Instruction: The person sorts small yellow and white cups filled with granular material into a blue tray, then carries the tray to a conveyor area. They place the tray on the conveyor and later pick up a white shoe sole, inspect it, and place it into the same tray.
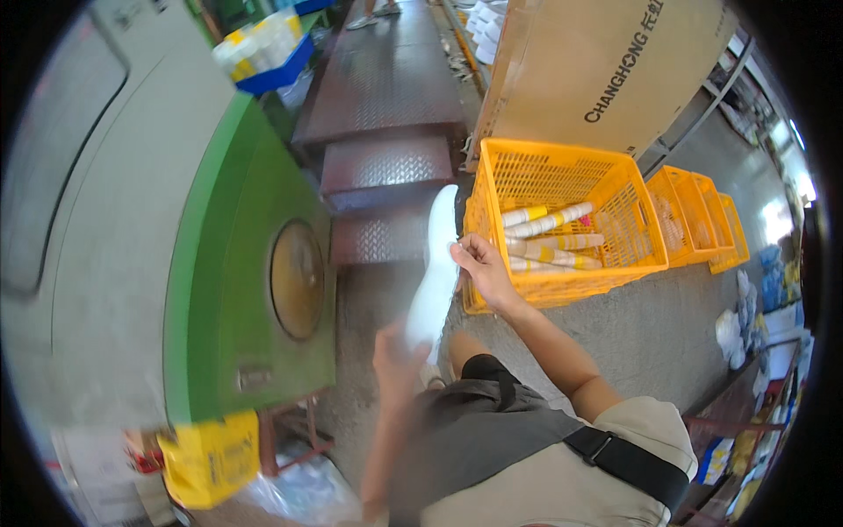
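Note:
A long white shoe sole point(432, 279) is held up in front of my body, standing nearly upright and leaning a little to the right at its top. My right hand point(481, 268) pinches its right edge at about mid-length, thumb on the near face. At the lower end, my left hand point(397, 358) is closed around the sole; motion blurs this hand, and its fingers are partly hidden. Just beyond my right hand stands a yellow plastic crate point(575, 281). Several white-and-yellow rolled or stacked pieces point(553, 241) lie inside it.
A green-and-grey machine point(237, 255) fills the left side. Metal tread steps point(386, 162) lead up ahead. A large cardboard box point(606, 79) stands behind the crate, with more yellow crates point(689, 215) to the right. A yellow bag point(211, 461) sits low on the left.

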The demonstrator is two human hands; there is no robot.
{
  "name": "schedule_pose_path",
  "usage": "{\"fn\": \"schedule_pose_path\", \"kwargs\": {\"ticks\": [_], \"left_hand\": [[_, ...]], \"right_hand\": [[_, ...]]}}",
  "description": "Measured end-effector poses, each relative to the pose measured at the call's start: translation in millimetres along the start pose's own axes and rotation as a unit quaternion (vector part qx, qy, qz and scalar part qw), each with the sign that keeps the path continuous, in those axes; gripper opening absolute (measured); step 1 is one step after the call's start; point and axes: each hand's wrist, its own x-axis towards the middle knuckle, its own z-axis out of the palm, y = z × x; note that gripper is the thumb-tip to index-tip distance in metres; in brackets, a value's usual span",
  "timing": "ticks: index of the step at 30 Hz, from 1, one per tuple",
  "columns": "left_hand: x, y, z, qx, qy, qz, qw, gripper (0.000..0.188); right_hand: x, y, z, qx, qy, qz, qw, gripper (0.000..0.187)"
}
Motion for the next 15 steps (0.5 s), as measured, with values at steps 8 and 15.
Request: {"fn": "schedule_pose_path", "kwargs": {"ticks": [8,15], "left_hand": [[345,41,46,0.123,-0.034,-0.032,0.991,0.06],[605,176,151,0.082,-0.046,-0.067,0.993,0.079]], "right_hand": [[329,13,6,0.055,0.019,0.027,0.998,0.024],[607,-74,36,0.016,0.095,-0.004,0.995,0.017]]}}
